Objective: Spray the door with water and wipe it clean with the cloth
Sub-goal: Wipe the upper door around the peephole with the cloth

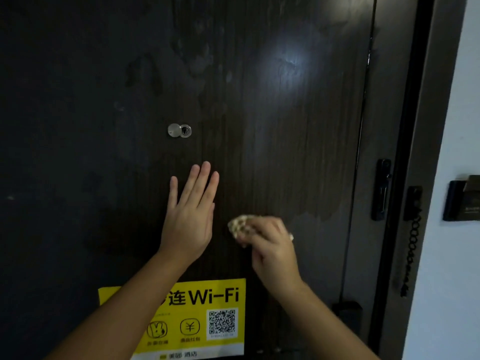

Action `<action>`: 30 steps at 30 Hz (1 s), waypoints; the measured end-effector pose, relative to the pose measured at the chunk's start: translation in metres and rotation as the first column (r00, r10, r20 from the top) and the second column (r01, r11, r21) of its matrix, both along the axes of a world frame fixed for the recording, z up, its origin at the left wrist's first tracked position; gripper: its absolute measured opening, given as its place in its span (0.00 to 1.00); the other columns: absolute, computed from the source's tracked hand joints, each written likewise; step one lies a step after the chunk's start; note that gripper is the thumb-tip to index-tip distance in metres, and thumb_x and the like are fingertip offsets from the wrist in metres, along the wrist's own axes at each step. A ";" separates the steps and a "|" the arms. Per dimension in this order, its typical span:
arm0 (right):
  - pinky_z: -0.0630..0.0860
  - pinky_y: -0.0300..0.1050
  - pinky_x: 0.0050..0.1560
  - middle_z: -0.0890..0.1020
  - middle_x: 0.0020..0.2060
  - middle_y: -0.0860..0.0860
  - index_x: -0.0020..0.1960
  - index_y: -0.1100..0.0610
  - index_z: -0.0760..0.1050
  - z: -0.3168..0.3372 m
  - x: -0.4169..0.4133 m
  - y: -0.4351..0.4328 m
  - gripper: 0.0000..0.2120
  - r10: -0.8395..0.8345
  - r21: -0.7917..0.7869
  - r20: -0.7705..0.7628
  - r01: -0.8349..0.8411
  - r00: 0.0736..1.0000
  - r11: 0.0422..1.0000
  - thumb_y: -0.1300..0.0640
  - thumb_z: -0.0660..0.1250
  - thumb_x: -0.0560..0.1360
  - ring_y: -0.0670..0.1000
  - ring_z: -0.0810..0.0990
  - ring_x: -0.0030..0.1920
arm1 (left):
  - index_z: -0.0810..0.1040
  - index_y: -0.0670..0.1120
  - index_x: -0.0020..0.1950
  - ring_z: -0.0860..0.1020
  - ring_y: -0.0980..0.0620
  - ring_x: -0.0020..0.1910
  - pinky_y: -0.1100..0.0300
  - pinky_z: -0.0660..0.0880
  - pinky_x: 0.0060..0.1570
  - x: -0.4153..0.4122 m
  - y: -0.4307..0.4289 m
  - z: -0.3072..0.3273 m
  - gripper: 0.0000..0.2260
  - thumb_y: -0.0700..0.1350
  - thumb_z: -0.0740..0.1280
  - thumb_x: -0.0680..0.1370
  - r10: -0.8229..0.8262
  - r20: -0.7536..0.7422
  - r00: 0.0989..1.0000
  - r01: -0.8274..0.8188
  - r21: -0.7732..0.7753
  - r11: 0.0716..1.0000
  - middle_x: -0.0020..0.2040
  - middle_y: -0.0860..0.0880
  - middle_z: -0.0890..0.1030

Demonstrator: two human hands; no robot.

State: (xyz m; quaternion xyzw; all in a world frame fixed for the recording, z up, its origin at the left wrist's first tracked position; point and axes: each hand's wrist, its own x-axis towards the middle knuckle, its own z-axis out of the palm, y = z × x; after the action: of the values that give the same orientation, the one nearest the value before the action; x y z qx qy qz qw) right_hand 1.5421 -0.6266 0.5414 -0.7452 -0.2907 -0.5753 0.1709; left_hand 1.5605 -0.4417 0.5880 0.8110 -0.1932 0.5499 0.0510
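A dark wood-grain door (272, 141) fills the view, with damp smears across its upper part and a light reflection at the upper right. My left hand (189, 211) lies flat against the door below the peephole, fingers straight and close together, holding nothing. To its right, my right hand (270, 245) presses a small bunched beige cloth (240, 226) against the door. Only the cloth's left end shows past my fingers. No spray bottle is in view.
A metal peephole (179, 130) sits above my left hand. A yellow Wi-Fi sticker (207, 320) with a QR code is on the lower door. At the right edge are a black latch plate (381, 189), a hanging door chain (411, 242) and a wall card holder (462, 201).
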 end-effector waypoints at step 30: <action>0.70 0.41 0.52 0.76 0.51 0.53 0.43 0.64 0.79 -0.014 -0.005 -0.099 0.11 -0.279 0.357 -0.024 0.269 0.960 0.895 0.67 0.58 0.69 0.55 0.74 0.52 | 0.58 0.45 0.76 0.51 0.47 0.77 0.42 0.46 0.74 0.004 -0.025 -0.031 0.24 0.48 0.52 0.80 0.067 0.054 0.996 -0.066 -0.011 0.998 0.78 0.45 0.55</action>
State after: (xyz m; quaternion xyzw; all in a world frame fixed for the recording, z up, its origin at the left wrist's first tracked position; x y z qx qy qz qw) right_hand 1.5367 -0.7255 0.5275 -0.7270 -0.0761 -0.6472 0.2165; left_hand 1.5642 -0.4668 0.5565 0.8016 -0.1650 0.5739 0.0311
